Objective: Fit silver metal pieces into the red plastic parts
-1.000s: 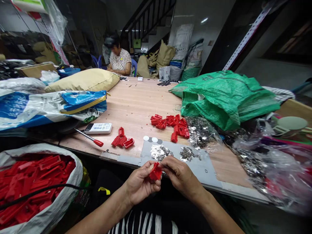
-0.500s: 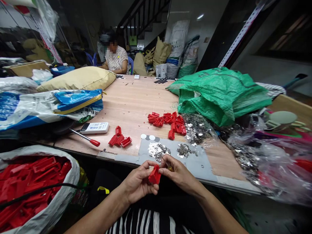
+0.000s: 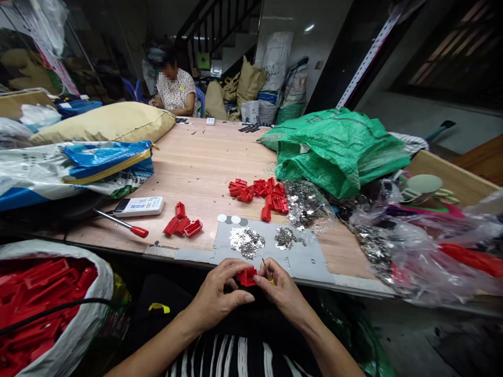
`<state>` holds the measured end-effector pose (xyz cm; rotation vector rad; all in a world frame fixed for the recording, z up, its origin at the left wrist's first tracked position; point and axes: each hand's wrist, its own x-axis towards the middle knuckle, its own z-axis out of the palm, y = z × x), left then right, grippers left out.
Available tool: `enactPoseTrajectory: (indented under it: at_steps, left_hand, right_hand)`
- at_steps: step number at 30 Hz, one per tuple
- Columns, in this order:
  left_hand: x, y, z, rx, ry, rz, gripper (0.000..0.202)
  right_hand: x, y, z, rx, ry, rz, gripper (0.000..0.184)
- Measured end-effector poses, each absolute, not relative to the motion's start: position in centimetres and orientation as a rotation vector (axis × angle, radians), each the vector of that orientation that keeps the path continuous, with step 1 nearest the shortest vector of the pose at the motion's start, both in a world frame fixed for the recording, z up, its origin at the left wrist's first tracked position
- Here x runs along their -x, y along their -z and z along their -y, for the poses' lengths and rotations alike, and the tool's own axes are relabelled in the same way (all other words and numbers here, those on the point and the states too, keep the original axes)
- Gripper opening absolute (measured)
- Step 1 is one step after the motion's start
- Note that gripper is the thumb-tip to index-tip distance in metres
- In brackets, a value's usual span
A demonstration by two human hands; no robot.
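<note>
My left hand (image 3: 218, 296) is closed round a small red plastic piece (image 3: 246, 276) just below the table's near edge. My right hand (image 3: 281, 290) pinches the same piece from the right, and a thin metal tool (image 3: 266, 270) sticks up between its fingers. On a grey mat (image 3: 306, 259) in front of me lie two heaps of small shiny metal parts (image 3: 245, 241). A few red pieces (image 3: 182, 225) lie to the left of the mat, and a bigger cluster of red pieces (image 3: 261, 193) lies further back.
A white sack (image 3: 51, 309) full of red parts stands at my lower left. On the wooden table (image 3: 208, 162) are a remote control (image 3: 138, 206), a red-handled tool (image 3: 121, 224), printed sacks (image 3: 78, 167), a green bag (image 3: 338, 149) and clear bags of metal parts (image 3: 396, 251). Another person (image 3: 173, 89) sits at the far end.
Both hands have drawn together and lower with the red piece, which now lies flatter between them. The view has shifted slightly right.
</note>
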<state>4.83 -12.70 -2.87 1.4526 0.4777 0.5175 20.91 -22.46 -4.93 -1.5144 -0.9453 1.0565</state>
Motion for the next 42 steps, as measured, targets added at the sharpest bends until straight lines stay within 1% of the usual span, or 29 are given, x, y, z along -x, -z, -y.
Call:
enactPoseTrajectory:
  at_steps: [4, 6, 10, 12, 15, 19, 23, 28, 31, 36, 42]
  left_hand:
    - [-4.7, 3.2, 12.8, -1.531, -0.647, -0.508, 0.025]
    - [-4.6, 3.6, 12.6, -1.453, -0.641, -0.568, 0.024]
    - [-4.2, 4.1, 11.8, -1.272, -0.622, -0.638, 0.026]
    - [-4.2, 4.1, 11.5, -1.218, -0.617, -0.632, 0.028]
    - [-4.1, 3.9, 11.3, -1.148, -0.627, -0.638, 0.033]
    - [-4.2, 3.7, 11.1, -1.091, -0.645, -0.659, 0.040]
    - [-4.4, 3.7, 11.0, -1.053, -0.652, -0.635, 0.048]
    - [-4.8, 3.7, 10.9, -0.977, -0.661, -0.616, 0.050]
    - [-5.0, 3.6, 10.9, -0.928, -0.658, -0.593, 0.050]
    - [-5.2, 3.1, 11.1, -0.831, -0.657, -0.572, 0.047]
    - [-4.9, 2.8, 11.1, -0.718, -0.624, -0.520, 0.045]
  right_hand:
    - [-20.5, 5.0, 22.3, 1.523, -1.069, 0.971, 0.027]
    - [-21.2, 4.5, 22.0, 1.607, -0.982, 1.035, 0.021]
    - [-23.6, 3.5, 20.7, 1.897, -0.559, 1.284, 0.013]
    - [-24.4, 3.5, 19.9, 1.986, -0.405, 1.394, 0.011]
    - [-24.6, 3.9, 18.8, 2.042, -0.291, 1.504, 0.011]
    - [-24.4, 4.5, 17.9, 2.107, -0.235, 1.565, 0.007]
    - [-24.8, 4.7, 17.6, 2.079, -0.226, 1.581, 0.007]
    - [-25.4, 4.5, 17.8, 1.962, -0.255, 1.519, 0.006]
    - [-24.8, 3.7, 18.1, 1.914, -0.372, 1.408, 0.010]
    - [-22.2, 2.1, 18.5, 1.681, -0.715, 1.270, 0.015]
    - [-19.9, 2.3, 18.3, 1.512, -0.737, 1.259, 0.015]
